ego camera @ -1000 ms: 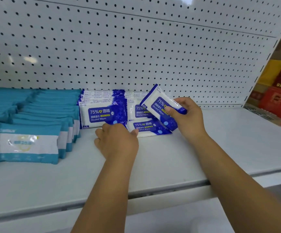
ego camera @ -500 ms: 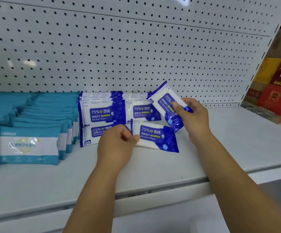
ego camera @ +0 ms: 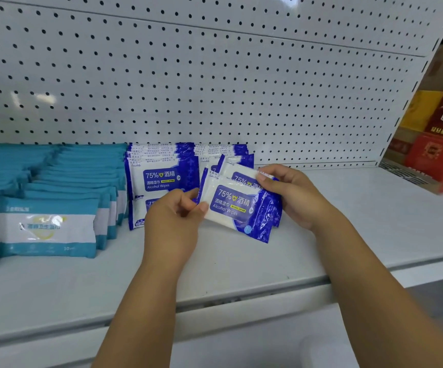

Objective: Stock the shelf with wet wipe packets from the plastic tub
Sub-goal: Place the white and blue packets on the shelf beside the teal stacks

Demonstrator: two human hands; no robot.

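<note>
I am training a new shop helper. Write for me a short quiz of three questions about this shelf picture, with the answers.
1. True or false: the left hand pinches the front blue packet by its left edge.
2. What does the right hand hold? A) a second blue packet B) a bottle C) nothing
3. What colour are the stacked packets at the left end of the shelf?
Key: 1 true; 2 A; 3 teal.
</note>
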